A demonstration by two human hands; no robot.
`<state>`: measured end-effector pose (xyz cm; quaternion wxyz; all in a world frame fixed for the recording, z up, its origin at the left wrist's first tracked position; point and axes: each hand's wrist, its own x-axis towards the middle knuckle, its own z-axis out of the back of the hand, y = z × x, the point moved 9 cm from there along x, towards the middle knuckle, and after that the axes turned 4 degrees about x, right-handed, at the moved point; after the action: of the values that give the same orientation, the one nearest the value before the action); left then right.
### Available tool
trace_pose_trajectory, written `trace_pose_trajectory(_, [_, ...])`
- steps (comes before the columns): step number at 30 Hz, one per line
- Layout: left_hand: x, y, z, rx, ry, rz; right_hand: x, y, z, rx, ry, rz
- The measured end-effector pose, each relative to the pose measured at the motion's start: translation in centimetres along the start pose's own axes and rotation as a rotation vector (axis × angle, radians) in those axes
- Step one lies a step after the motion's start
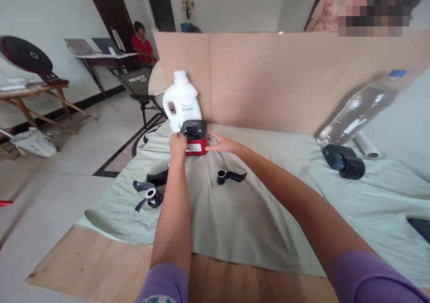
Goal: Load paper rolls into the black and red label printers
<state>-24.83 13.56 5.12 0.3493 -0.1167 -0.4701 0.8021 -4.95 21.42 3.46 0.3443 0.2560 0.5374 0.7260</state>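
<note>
Now both my hands bracket red box [195, 138], frame centre: left hand [177, 143] fingers curled gripping its side, right hand [222, 144] flat, fingers extended against it, steadying.

The left hand [177, 143] and right hand [223, 144] flank the small red-and-black box-shaped device [195, 137], touching its sides. Just behind them stands the white plastic jug [183, 100], before the brown cardboard wall [285, 79]. Nearer than the right hand lies a black tape roll [230, 176]; well right, a black handheld gadget [344, 161]. All rest on the pale green cloth [262, 213] over the desk [101, 267].
</note>
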Motion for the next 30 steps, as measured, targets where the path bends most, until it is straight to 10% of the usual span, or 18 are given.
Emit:
trace_pose_trajectory(7, [-1.1,-0.4,0.4,0.093,0.017,0.058,2.7,-1.3,-4.5,0.239,0.039,0.135])
trace_pose_trajectory(13, [-3.4,-5.2,0.4,0.078,0.052,-0.069,-0.1,0.2,-1.4,0.347,-0.068,0.263])
trace_pose_trajectory(22, [-17.2,-14.2,-5.0,-0.583,0.251,-0.316,-15.7,3.8,11.8,0.227,-0.454,0.387])
trace_pose_trajectory(30, [-29.2,-11.0,-9.1,-0.639,0.458,-0.282,-27.8,-2.9,13.4,-0.033,-0.551,0.279])
